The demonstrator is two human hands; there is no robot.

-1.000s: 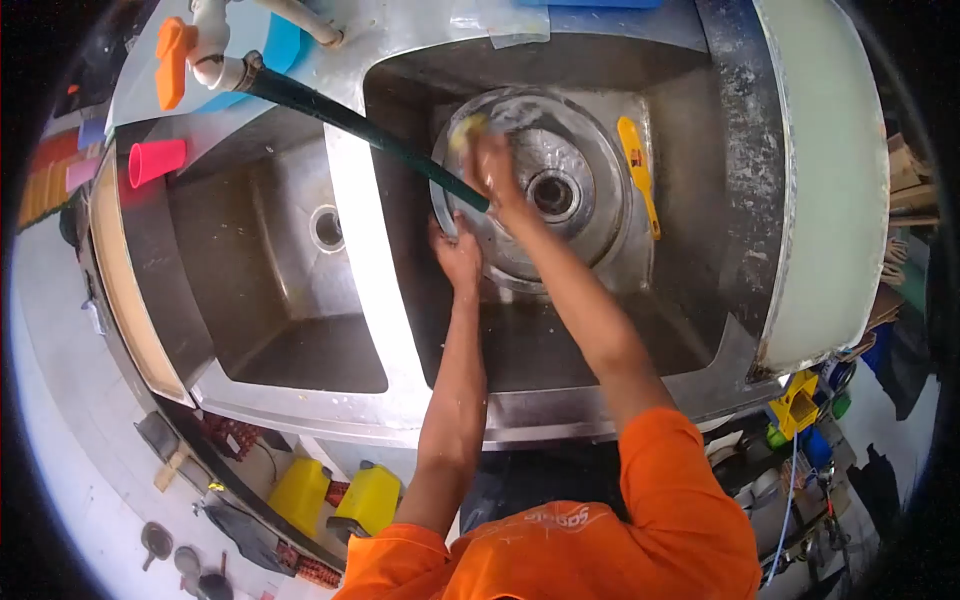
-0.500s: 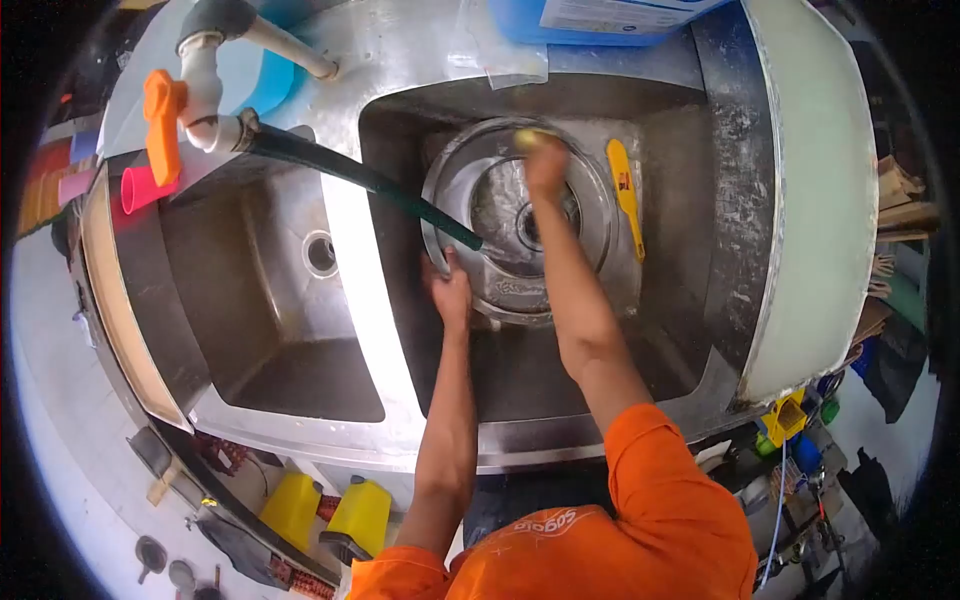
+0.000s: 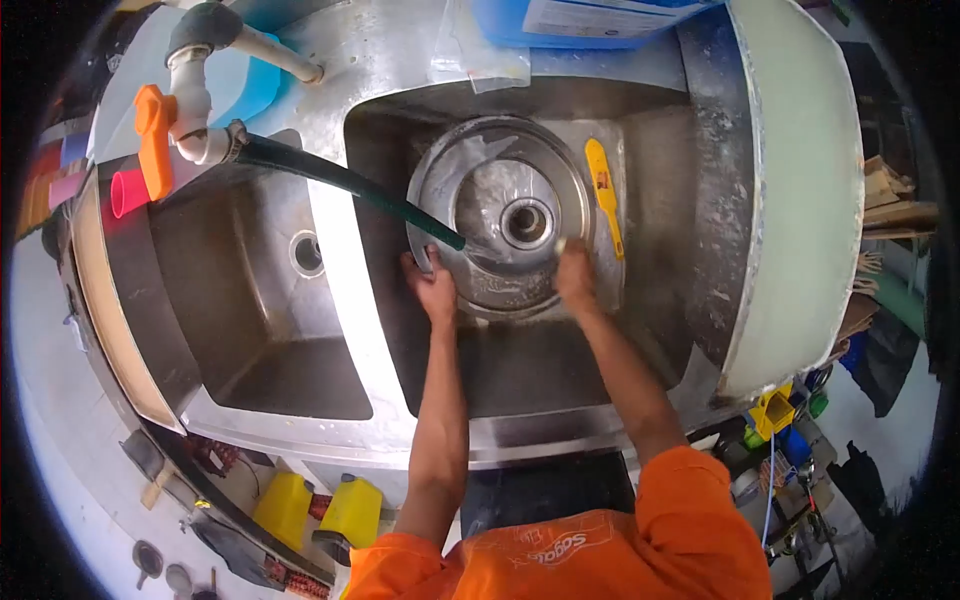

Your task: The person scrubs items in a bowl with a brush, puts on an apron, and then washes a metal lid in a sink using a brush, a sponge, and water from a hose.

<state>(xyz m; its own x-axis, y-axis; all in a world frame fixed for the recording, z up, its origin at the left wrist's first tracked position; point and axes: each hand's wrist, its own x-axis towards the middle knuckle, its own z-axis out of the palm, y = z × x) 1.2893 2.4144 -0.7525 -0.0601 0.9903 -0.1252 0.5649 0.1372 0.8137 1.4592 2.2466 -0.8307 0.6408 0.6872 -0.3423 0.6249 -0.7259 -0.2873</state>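
Observation:
A wide round metal pan (image 3: 440,165) with a ringed opening at its middle lies in the right sink basin. My left hand (image 3: 433,283) is closed on its lower left rim. My right hand (image 3: 577,275) is closed around a small yellowish scrubbing pad (image 3: 562,244), mostly hidden by the fingers, at the pan's lower right side. A dark green hose (image 3: 350,182) reaches over the pan, and water runs from its end near my left hand. Beside the pan on the right lies a yellow-handled tool (image 3: 604,195).
The left sink basin (image 3: 250,350) lies across a metal divider (image 3: 345,270). An orange valve handle (image 3: 154,140) sits on the white pipe. Behind the sink stand a blue container (image 3: 560,25) and a plastic bag (image 3: 480,50). A pale panel (image 3: 800,210) borders the right side.
My right hand has swept from the pan's far side down to its near right side with the pad. My left hand stays on the rim. The view has shifted slightly.

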